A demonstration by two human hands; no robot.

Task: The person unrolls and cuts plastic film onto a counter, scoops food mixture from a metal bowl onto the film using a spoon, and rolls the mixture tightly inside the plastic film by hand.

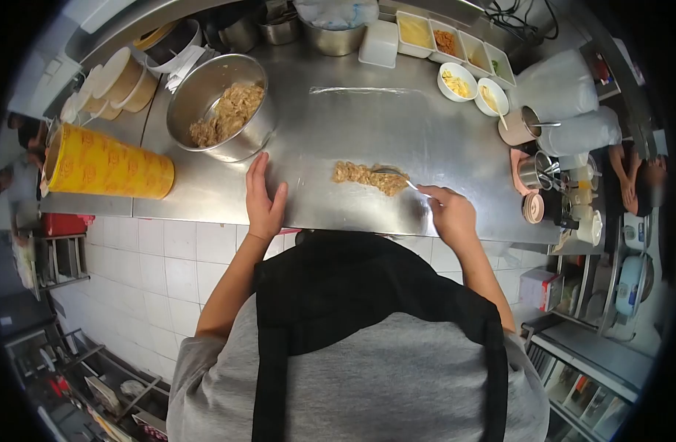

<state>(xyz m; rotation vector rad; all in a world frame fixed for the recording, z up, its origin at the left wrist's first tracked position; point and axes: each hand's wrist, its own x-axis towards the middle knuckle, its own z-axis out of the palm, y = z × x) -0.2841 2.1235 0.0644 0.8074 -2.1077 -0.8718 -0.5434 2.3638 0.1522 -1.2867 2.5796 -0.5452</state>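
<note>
In my right hand (451, 212) is a metal spoon (389, 172), its bowl resting on a strip of brown, lumpy food mixture (360, 175). The strip lies on what looks like clear plastic film (360, 90), whose wrinkled far edge catches the light. My left hand (265, 200) lies with fingers stretched out on the steel counter near its front edge, left of the strip, holding nothing. Beyond that hand stands a large steel bowl (260, 136), tilted in view, with more of the same mixture (231, 114) inside.
A yellow patterned roll or tub (113, 163) stands at left, with lidded round containers (117, 77) behind it. White trays of ingredients (445, 44) and two small white bowls (456, 81) sit at back right. Cups and utensils (533, 169) line the right edge. Other people are at both sides.
</note>
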